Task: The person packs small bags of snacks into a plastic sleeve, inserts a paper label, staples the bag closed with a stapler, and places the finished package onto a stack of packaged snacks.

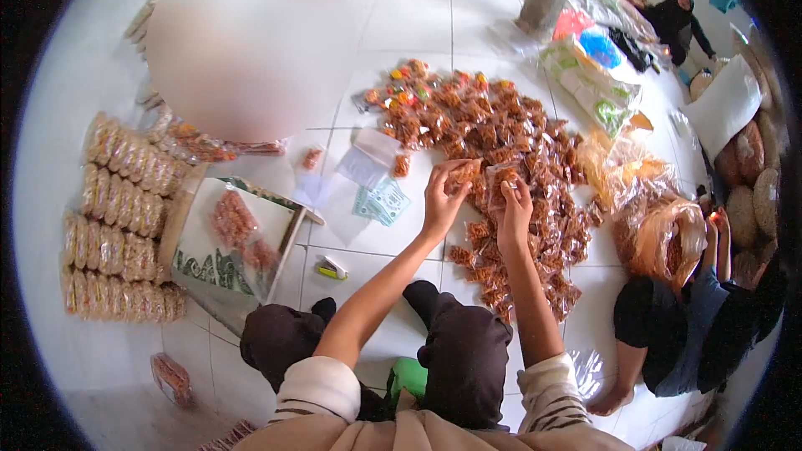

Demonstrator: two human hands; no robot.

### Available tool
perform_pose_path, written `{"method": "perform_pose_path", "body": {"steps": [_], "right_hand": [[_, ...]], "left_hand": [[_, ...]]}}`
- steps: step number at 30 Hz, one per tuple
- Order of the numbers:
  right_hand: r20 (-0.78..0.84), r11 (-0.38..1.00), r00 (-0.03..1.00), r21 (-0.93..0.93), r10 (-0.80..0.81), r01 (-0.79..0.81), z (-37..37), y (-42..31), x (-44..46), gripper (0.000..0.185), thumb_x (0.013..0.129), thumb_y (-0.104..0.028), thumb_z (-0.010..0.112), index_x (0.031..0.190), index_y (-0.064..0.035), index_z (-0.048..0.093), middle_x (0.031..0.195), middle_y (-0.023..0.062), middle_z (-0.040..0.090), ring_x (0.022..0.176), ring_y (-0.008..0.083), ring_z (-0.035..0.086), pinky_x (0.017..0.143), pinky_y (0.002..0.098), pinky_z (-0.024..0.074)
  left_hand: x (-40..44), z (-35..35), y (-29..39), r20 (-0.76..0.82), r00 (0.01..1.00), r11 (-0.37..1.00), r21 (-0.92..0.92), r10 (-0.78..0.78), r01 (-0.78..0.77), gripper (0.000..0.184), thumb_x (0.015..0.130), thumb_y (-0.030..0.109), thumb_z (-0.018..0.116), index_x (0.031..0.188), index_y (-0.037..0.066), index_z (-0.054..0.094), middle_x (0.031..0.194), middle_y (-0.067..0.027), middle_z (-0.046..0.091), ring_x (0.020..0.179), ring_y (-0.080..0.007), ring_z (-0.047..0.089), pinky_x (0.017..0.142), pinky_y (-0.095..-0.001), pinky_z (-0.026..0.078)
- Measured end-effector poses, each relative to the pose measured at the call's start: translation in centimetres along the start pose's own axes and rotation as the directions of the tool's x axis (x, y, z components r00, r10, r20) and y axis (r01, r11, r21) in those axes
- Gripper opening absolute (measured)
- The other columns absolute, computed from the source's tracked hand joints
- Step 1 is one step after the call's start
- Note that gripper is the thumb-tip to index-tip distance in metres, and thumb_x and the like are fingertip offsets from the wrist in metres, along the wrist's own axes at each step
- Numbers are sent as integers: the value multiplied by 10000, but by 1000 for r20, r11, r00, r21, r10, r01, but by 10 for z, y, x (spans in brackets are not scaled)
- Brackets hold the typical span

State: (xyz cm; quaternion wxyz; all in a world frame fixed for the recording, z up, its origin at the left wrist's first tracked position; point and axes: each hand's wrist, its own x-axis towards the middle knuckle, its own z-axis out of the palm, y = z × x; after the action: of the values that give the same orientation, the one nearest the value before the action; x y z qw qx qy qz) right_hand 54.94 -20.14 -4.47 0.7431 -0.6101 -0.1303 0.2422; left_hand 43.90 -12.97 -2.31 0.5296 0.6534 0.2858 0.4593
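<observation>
View from the head, down over bent knees in dark trousers to a white tiled floor (pixel 409 8). At the centre, both arms stretched forward, with striped cuffs pushed back. In the left grip (pixel 445 196), thumb and fingers together on a small clear packet (pixel 469 172) of orange-brown food. In the right grip (pixel 515 210), just beside, fingertips clamped on a second packet (pixel 504 177), similarly filled. Both packets above a broad pile (pixel 535 146) of like packets, spread on the floor in front and to the right.

Left of the pile, green-and-white paper slips (pixel 383 202) near clear plastic sheets (pixel 368 154). Nearer the knees, a yellow-green stapler (pixel 332 268). Farther left, a wood-edged board (pixel 196 255) with filled packets (pixel 234 219) on top, and beside it stacked rows of long wrapped bundles (pixel 121 255).

To the right, a large open plastic bag (pixel 681 238) with brown contents, next to a seated co-worker (pixel 697 326). Upper right, another person (pixel 678 29) in dark clothing. Upper left, a large blurred patch, details impossible to tell.
</observation>
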Motion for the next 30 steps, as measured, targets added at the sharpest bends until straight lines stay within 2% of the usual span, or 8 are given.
{"method": "perform_pose_path", "body": {"steps": [3,6,12,15,16,18,19,30], "right_hand": [[582,801,761,290,287,-524,31,-77,-38,352,908,-314,392,1112,-44,492,1031,76,551,969,195,521,862,354,401],[754,817,624,219,205,-533,64,-112,-67,333,906,-301,402,1121,-60,483,1039,76,539,980,190,523,861,360,413],[815,909,576,188,66,-371,128,-135,-138,412,847,-149,537,1206,-51,359,1065,93,497,978,231,531,830,374,457],[732,938,598,172,-326,302,161,-120,-168,496,732,2,619,1167,-22,382,1109,130,473,1010,262,514,851,347,441],[755,938,570,178,-325,299,169,-120,-181,496,732,2,619,1167,-22,382,1109,130,473,1010,262,514,851,347,441],[839,802,385,97,-384,589,184,-121,-211,540,654,21,654,1137,-22,418,1123,159,451,1037,285,487,871,340,426],[793,543,270,89,-545,835,189,-120,-226,578,624,37,674,1147,-49,444,1135,136,449,1031,247,488,835,303,452],[815,602,289,90,-502,794,221,-74,-286,732,643,70,621,1288,-36,294,1126,188,363,1014,335,428,847,370,421]], "left_hand": [[11,-33,62,127,919,892,221,374,-394,382,665,-124,532,982,85,573,1048,-59,499,1055,-220,464,879,-340,401],[7,-68,117,235,820,728,377,523,-572,413,676,-153,450,1016,66,532,1116,-75,486,1144,-236,418,931,-357,376],[-33,-154,169,207,901,924,-40,381,-381,431,793,-31,383,1213,55,340,1222,-113,419,1210,-280,329,1036,-399,182],[-54,-187,169,-221,878,840,458,425,-291,477,875,257,428,1280,90,238,1218,-112,393,1159,-239,375,942,-376,309],[-60,-197,167,-345,877,893,412,335,-179,535,879,359,438,1294,109,212,1207,-105,388,1131,-220,396,900,-363,354],[-74,-218,184,-157,943,723,-681,-293,112,624,848,428,482,1309,137,178,1144,-74,406,1051,-165,439,826,-323,406],[-77,-224,184,-204,941,768,-635,-271,84,642,840,450,486,1311,145,174,1046,-38,438,892,-120,469,745,-282,428],[-118,-284,164,-224,936,941,267,272,-210,603,835,116,527,1293,36,143,1303,-127,221,1165,-207,288,967,-345,243]]}}
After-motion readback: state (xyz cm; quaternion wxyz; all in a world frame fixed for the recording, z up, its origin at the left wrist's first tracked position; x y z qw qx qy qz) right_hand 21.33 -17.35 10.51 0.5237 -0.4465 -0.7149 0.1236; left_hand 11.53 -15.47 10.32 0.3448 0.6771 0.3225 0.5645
